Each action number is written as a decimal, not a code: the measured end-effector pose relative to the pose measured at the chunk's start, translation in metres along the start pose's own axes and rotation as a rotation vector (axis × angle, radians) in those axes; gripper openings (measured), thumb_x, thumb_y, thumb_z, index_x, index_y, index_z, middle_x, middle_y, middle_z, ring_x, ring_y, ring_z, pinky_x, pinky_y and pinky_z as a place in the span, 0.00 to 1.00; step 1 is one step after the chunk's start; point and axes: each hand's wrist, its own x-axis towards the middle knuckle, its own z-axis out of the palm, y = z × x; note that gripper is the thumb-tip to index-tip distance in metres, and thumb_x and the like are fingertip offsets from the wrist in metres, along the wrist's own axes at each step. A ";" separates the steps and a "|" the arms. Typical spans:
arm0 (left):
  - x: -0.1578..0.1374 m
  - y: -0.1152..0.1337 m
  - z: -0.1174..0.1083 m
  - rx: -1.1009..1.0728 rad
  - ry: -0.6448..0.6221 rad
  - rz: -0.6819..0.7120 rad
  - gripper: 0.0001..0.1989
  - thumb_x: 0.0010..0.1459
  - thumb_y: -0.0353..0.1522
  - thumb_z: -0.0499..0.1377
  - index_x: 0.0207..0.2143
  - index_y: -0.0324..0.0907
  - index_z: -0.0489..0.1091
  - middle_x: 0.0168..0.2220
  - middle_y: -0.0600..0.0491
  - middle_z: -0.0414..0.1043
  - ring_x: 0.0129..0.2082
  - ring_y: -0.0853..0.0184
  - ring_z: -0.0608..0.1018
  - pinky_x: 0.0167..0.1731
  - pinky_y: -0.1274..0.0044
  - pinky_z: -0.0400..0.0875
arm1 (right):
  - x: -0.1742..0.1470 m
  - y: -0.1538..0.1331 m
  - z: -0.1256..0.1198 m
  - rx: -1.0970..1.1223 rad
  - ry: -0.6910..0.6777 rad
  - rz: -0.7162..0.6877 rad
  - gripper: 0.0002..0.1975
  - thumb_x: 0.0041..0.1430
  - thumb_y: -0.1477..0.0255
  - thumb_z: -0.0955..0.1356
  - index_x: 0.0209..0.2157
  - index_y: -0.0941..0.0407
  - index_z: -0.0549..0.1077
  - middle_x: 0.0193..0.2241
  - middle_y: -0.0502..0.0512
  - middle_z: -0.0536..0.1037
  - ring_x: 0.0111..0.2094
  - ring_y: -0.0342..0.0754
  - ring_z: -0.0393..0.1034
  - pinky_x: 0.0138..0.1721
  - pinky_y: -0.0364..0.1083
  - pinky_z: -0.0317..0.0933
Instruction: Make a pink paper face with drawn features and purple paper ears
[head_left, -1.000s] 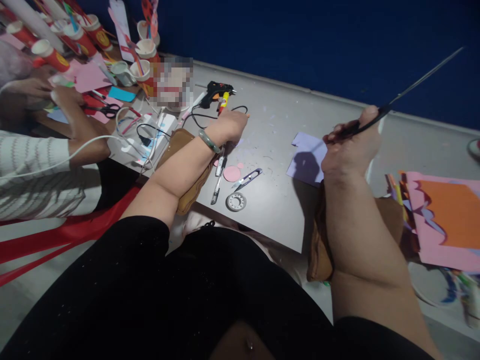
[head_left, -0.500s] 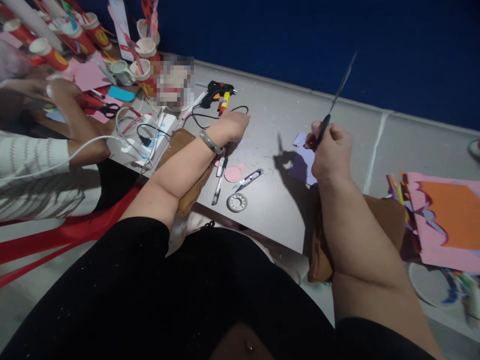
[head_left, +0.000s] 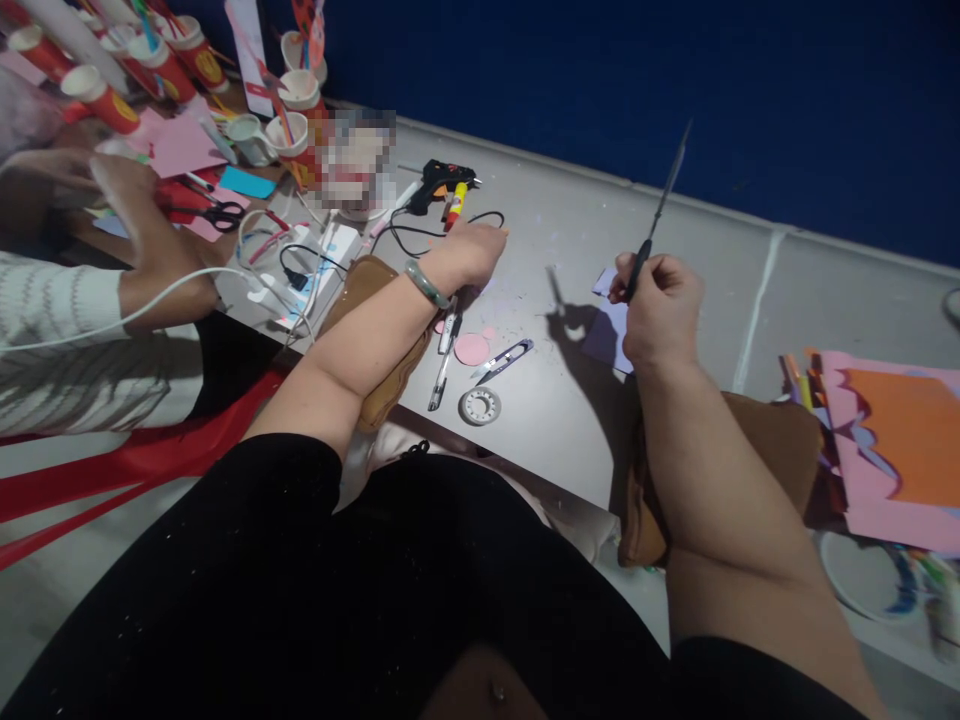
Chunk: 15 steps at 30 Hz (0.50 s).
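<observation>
One tool up: right hand (head_left: 666, 305) grips scissors (head_left: 639, 270), points far, by purple paper (head_left: 613, 335). Left hand (head_left: 476, 255) curled, contents hidden, can't tell. Probably scissor-handling; cutting calls for steadied paper.

The scissors (head_left: 642, 258) are black-handled, the paper (head_left: 616, 328) lilac, the disc (head_left: 472, 349) pink. From here I see a grey table (head_left: 555, 430), dark blue wall (head_left: 562, 90), green bangle (head_left: 424, 285), red-and-white cups (head_left: 166, 70), and a white sleeve (head_left: 56, 300) with greyish stripes.

2 hands (head_left: 484, 250) (wearer's only), 2 pr blk scissors (head_left: 642, 262), 1 glue gun (head_left: 433, 183), 1 tape roll (head_left: 466, 405), 2 brn pads (head_left: 787, 430).
</observation>
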 end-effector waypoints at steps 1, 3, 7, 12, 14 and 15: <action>0.000 0.000 0.000 0.003 0.000 0.004 0.40 0.50 0.17 0.65 0.67 0.35 0.76 0.65 0.41 0.82 0.66 0.50 0.82 0.70 0.64 0.73 | 0.000 0.000 0.000 0.002 0.006 -0.004 0.26 0.68 0.78 0.74 0.19 0.51 0.63 0.18 0.44 0.66 0.22 0.42 0.56 0.31 0.47 0.57; 0.002 -0.001 0.000 0.007 -0.008 0.003 0.44 0.49 0.17 0.66 0.71 0.37 0.73 0.67 0.41 0.81 0.67 0.48 0.82 0.69 0.64 0.75 | -0.001 0.000 0.001 0.006 0.018 -0.015 0.26 0.67 0.78 0.73 0.19 0.51 0.62 0.18 0.44 0.66 0.22 0.42 0.56 0.30 0.47 0.56; 0.001 0.001 -0.001 0.029 -0.049 -0.010 0.46 0.50 0.17 0.67 0.74 0.37 0.71 0.65 0.41 0.83 0.65 0.49 0.84 0.67 0.66 0.78 | -0.001 0.002 0.000 -0.003 0.002 -0.036 0.25 0.68 0.75 0.74 0.19 0.50 0.63 0.18 0.44 0.64 0.23 0.43 0.56 0.31 0.48 0.57; -0.002 0.002 -0.001 0.056 -0.054 0.003 0.36 0.52 0.17 0.64 0.65 0.31 0.78 0.62 0.39 0.85 0.62 0.53 0.85 0.63 0.69 0.80 | -0.001 0.002 0.001 -0.023 0.016 -0.002 0.26 0.68 0.78 0.75 0.20 0.50 0.62 0.19 0.44 0.66 0.23 0.42 0.57 0.31 0.48 0.57; -0.001 -0.001 0.000 0.048 -0.054 0.010 0.34 0.52 0.17 0.64 0.63 0.29 0.79 0.61 0.38 0.85 0.61 0.52 0.85 0.63 0.68 0.80 | -0.001 0.000 0.002 -0.019 0.015 0.014 0.26 0.68 0.78 0.74 0.20 0.51 0.62 0.19 0.44 0.67 0.23 0.42 0.57 0.31 0.48 0.57; 0.000 -0.002 0.001 0.041 -0.054 0.012 0.34 0.52 0.17 0.64 0.63 0.29 0.79 0.62 0.37 0.84 0.61 0.52 0.85 0.63 0.68 0.80 | -0.002 0.000 0.002 -0.013 0.013 0.019 0.25 0.69 0.78 0.74 0.20 0.51 0.63 0.19 0.45 0.67 0.23 0.42 0.58 0.31 0.48 0.57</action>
